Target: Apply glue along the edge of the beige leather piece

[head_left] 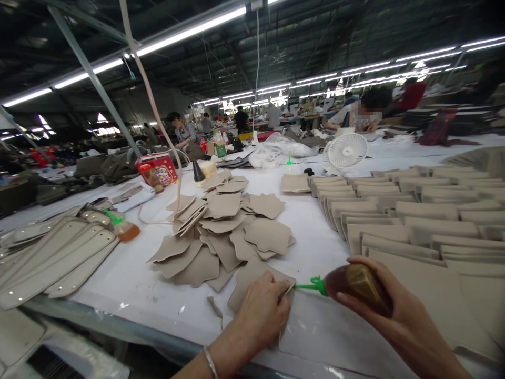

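Observation:
My right hand [389,302] is closed round a glue bottle [351,287] with dark amber contents and a green nozzle. The bottle lies nearly level, and its tip meets the right edge of a taupe leather-like piece [250,279]. That piece is gripped by my left hand [265,302], fingers bent over its top near the same edge; the thumb is mostly hidden. Just beyond lies a loose heap of similar taupe pieces [223,205]. Overlapping rows of folded taupe panels [394,231] cover the table to the right.
A second glue bottle [127,230] lies beside long studded strips [74,252] at left. A hose [152,95] hangs down to the white table [158,295]. Farther back are a red box [160,167], a white fan [347,151] and a co-worker [359,113].

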Demonstrator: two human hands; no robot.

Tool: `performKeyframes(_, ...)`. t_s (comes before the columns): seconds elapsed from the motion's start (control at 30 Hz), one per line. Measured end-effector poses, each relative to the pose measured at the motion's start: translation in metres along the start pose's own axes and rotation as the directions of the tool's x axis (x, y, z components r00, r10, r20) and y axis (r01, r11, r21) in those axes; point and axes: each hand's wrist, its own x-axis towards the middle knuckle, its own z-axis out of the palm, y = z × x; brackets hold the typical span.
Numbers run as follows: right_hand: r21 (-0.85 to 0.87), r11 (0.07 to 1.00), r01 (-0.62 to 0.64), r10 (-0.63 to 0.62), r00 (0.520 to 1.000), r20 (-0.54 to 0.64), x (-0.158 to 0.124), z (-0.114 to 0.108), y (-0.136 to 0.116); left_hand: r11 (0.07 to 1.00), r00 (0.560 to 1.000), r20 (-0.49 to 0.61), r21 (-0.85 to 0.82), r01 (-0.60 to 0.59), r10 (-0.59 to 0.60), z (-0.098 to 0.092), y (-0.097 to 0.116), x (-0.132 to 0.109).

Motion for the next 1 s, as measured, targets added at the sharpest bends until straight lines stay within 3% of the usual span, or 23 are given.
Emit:
performKeyframes(0.27,0.017,0.999,-0.037,0.036,0.997,0.062,-0.004,0.001,0.001,1.0,1.0,-0.008,-0.026,0.009,-0.009,0.005,-0.001,-0.001)
performKeyframes(0.43,0.01,0.998,-0.067,0.067,0.998,0.008,-0.003,0.0,0.002,1.0,1.0,0.011,-0.015,0.02,-0.02,0.003,0.0,-0.002)
performKeyframes(0.53,0.053,0.995,-0.081,0.076,0.993,0.088,-0.005,0.0,0.003,0.999,1.0,0.021,-0.04,0.012,-0.011,0.004,-0.002,-0.002)
performKeyframes(0.6,0.073,0.994,-0.076,0.064,0.986,0.153,-0.006,-0.001,0.004,0.998,1.0,0.009,-0.064,-0.009,0.009,0.005,-0.004,-0.002)
performKeyframes(0.77,0.084,0.995,-0.062,0.055,0.995,0.087,-0.011,-0.001,0.009,0.993,0.999,-0.021,-0.11,-0.051,0.049,0.008,-0.009,-0.003)
performKeyframes(0.9,0.091,0.995,-0.05,0.034,0.985,0.167,-0.019,0.0,0.01,0.991,0.997,-0.044,-0.114,-0.065,0.06,0.007,-0.011,-0.005)
performKeyframes(1.0,0.08,0.997,-0.017,0.005,0.989,0.147,-0.021,-0.001,0.005,0.993,0.997,-0.049,-0.105,-0.059,0.054,0.007,-0.01,-0.007)
